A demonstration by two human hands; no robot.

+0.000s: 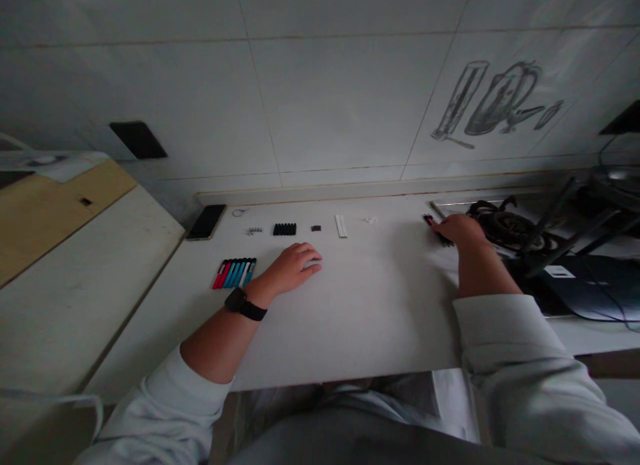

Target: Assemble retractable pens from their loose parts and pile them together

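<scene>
My left hand (295,266) rests on the white table with its fingers stretched out, holding nothing. Beside its wrist lies a row of slim red, blue and white barrels with black ends (235,273). Beyond its fingers are a block of short black tubes (285,229), small dark pieces (316,228) and white sticks (341,226). At the table's right side, my right hand (461,230) closes its fingers over slim black-and-red pieces (431,221); the hand partly hides them. Small metal parts (255,231) and tiny white pieces (371,219) lie along the same row.
A phone (207,222) and a thin ring (239,212) lie at the back left. Dark tangled gear (515,226) and a dark blue flat case (595,285) crowd the right. A wooden-topped cabinet (60,218) borders the left; the tiled wall (340,111) stands behind.
</scene>
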